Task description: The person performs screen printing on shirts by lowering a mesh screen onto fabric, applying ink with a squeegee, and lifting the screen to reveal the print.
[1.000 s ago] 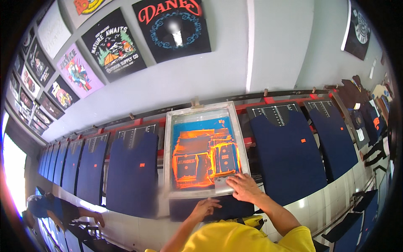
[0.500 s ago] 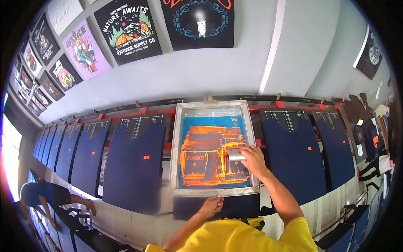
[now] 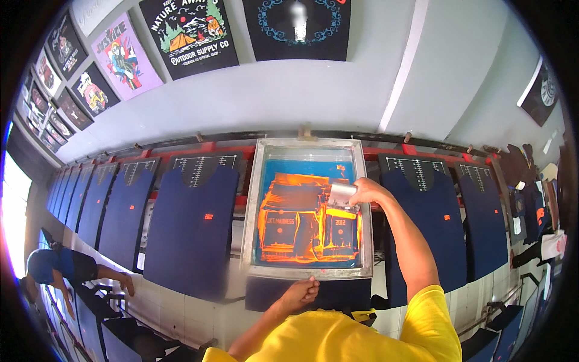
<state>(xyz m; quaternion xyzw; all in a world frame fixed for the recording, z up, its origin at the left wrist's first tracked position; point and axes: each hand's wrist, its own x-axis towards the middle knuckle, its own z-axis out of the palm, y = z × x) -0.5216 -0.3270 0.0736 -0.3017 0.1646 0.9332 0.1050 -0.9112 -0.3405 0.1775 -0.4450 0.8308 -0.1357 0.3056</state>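
A screen-printing screen in a silver metal frame [image 3: 251,199] lies over a navy shirt piece [image 3: 271,293], most of which it hides. Orange ink [image 3: 295,198] is smeared in streaks across its blue mesh [image 3: 295,166]. My right hand [image 3: 370,192] grips a small grey squeegee [image 3: 342,195], tilted on the upper right part of the inked area, with orange along its lower edge. Close by the frame's near edge, my left hand [image 3: 300,294] is curled into a loose fist, one fingertip reaching the metal. Nothing shows in it.
Navy shirt pieces on boards stand in a row to the left [image 3: 190,235] and right [image 3: 425,229], each with a small orange print. A dark rail [image 3: 223,136] runs behind. Another person [image 3: 60,265] bends over at far left. Dark clothes [image 3: 522,163] hang at far right.
My right hand has pushed the squeegee away from me, up the mesh, uncovering the lower right design. The left hand stays by the near edge. The whole view has shifted slightly.
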